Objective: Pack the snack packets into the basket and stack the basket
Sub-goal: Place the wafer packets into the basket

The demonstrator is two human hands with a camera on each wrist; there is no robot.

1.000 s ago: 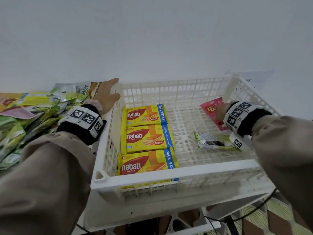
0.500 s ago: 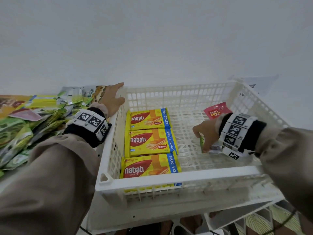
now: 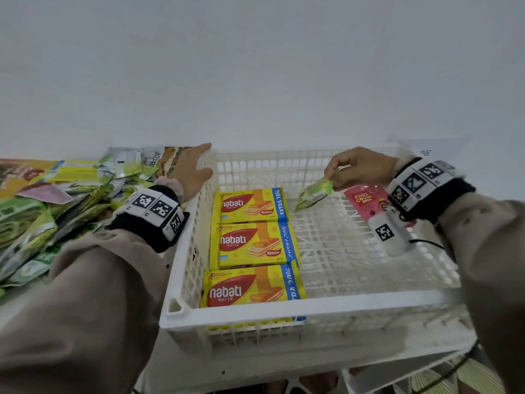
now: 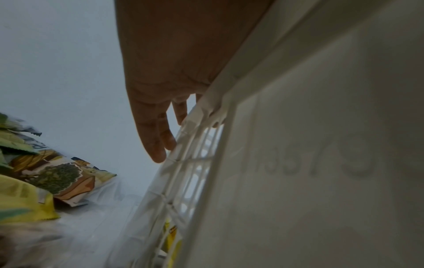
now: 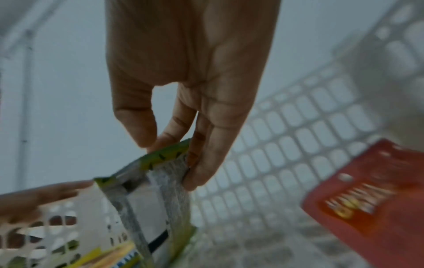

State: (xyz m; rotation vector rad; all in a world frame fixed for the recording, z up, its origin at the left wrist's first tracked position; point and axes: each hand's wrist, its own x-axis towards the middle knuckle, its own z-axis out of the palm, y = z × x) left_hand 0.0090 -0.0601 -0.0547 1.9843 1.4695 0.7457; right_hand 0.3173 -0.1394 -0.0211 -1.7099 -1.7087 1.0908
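A white slotted basket (image 3: 284,309) sits in front of me. Three yellow Nabati wafer packets (image 3: 252,244) lie in a column along its left side. A red packet (image 3: 366,201) lies at the back right of the basket floor. My right hand (image 3: 358,169) pinches the top edge of a green and silver packet (image 3: 314,193), which hangs above the basket's back middle (image 5: 158,181). My left hand (image 3: 193,172) rests flat with straight fingers (image 4: 156,137) on the basket's back left rim (image 4: 220,101).
A heap of green and yellow snack packets (image 3: 56,200) lies on the white surface left of the basket, also seen as the heap (image 4: 45,174) in the left wrist view. A white wall stands close behind. Another white basket (image 3: 397,376) shows below the front edge.
My right hand left the red packet, took hold of the green and silver packet on the basket floor, and lifted it up and toward the back. The left hand stayed on the rim.
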